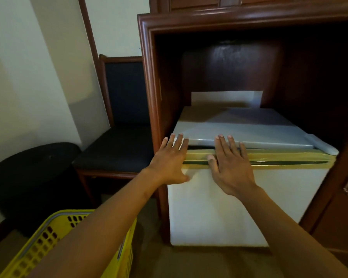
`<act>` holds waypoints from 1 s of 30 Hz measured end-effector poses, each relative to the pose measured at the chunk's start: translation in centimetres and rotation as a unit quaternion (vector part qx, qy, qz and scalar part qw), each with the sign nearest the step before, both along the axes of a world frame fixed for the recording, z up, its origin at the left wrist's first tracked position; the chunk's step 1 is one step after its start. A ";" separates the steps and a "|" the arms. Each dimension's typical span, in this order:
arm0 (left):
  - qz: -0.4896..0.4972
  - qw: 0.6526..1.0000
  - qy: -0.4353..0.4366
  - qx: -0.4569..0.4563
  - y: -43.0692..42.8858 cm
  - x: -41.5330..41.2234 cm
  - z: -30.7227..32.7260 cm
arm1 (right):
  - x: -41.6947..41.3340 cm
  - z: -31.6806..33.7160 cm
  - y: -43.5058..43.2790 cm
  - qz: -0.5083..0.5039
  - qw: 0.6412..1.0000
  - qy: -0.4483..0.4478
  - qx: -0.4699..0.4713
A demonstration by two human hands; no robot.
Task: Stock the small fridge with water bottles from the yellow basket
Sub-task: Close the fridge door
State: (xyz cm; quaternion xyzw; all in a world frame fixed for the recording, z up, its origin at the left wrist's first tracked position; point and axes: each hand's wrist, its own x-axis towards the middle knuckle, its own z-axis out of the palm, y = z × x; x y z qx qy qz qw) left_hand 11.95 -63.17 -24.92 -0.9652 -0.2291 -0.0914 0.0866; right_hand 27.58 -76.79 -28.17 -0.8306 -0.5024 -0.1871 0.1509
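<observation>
Two bare hands are at the small fridge (239,197), which serves as the reference point for this record. Nearest the camera, below and to the left of the fridge, the yellow basket (48,237) sits on the floor; a forearm crosses over it and its contents are hidden, so no water bottles can be confirmed in view. Moving up, the left hand (169,163) lies flat with fingers spread at the fridge's upper left corner, holding nothing. The right hand (231,165) is likewise flat and spread, pressed over the gold trim strip (289,157) along the top of the white door, also empty. A dark gap shows between that strip and the fridge's grey top (249,127); the door otherwise appears closed. Left of the fridge stands a dark-seated chair (117,145). Enclosing the fridge and extending behind it is a dark wooden cabinet (149,77).

Assessment: the task appears to be at its opening stage. No bottle is in hand, the interior is not exposed, and all stocking seemingly remains to be done.

No brand, label or legible writing is visible on any item.
</observation>
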 end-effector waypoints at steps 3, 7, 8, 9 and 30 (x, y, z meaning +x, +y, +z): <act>-0.007 1.000 -0.004 -0.011 1.9 1.3 -0.3 | 0.6 0.2 0.9 -0.013 0.999 -0.003 -0.041; -0.014 1.000 0.004 0.004 3.3 2.2 -0.7 | 1.3 0.4 1.4 -0.010 0.998 -0.022 -0.066; -0.016 1.000 0.006 0.005 3.5 2.3 -0.8 | 1.5 0.4 1.6 -0.009 0.997 -0.025 -0.068; -0.019 1.000 0.006 0.007 3.7 2.4 -0.8 | 1.5 0.4 1.6 -0.010 0.997 -0.028 -0.070; -0.035 0.999 0.011 0.018 6.4 4.7 -0.9 | 2.9 -0.2 3.8 -0.030 0.997 -0.056 -0.053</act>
